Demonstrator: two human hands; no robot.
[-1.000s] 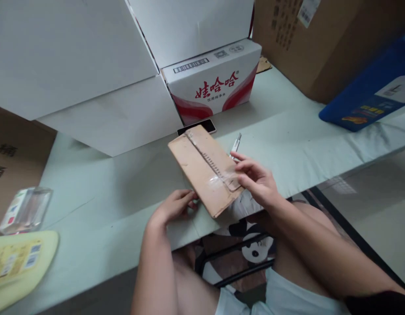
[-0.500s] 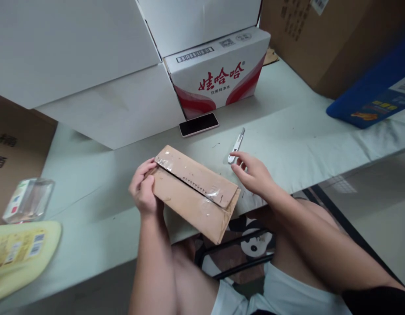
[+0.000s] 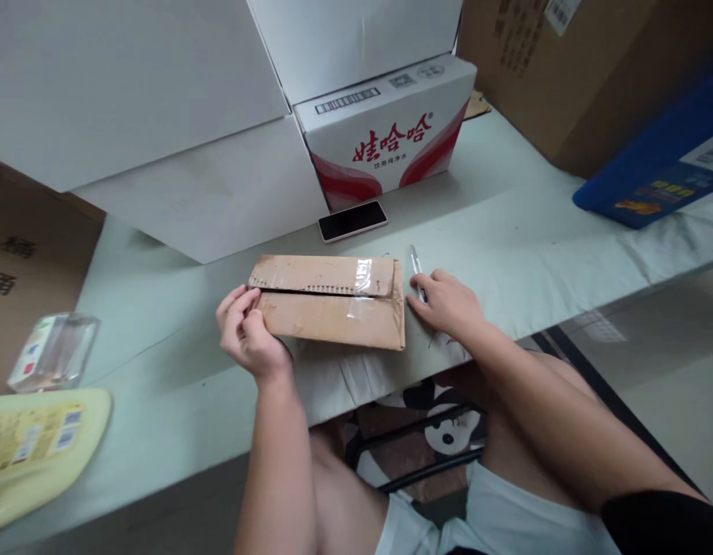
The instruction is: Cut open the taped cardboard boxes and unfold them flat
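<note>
A small brown cardboard box [image 3: 333,320] has a dark slit along its upper side, with clear tape near its right end. My left hand [image 3: 249,335] grips the box at its left end, fingers wrapped round the corner. Just right of the box, my right hand [image 3: 445,303] has its thumb and fingers closed around the lower part of a white utility knife [image 3: 415,264]. The knife's narrow tip points away from me, and the hand rests low over the table.
A dark phone [image 3: 352,221] lies before a white and red carton [image 3: 391,150]. Large white boxes [image 3: 206,193] stand at the back left. A blue package [image 3: 645,185] is at right; a clear container [image 3: 55,352] and yellow bottle [image 3: 44,447] are at left.
The box has turned so that its long side lies nearly level across the view. My right hand has moved onto the knife and closed on it; the knife has swung to tilt left.
</note>
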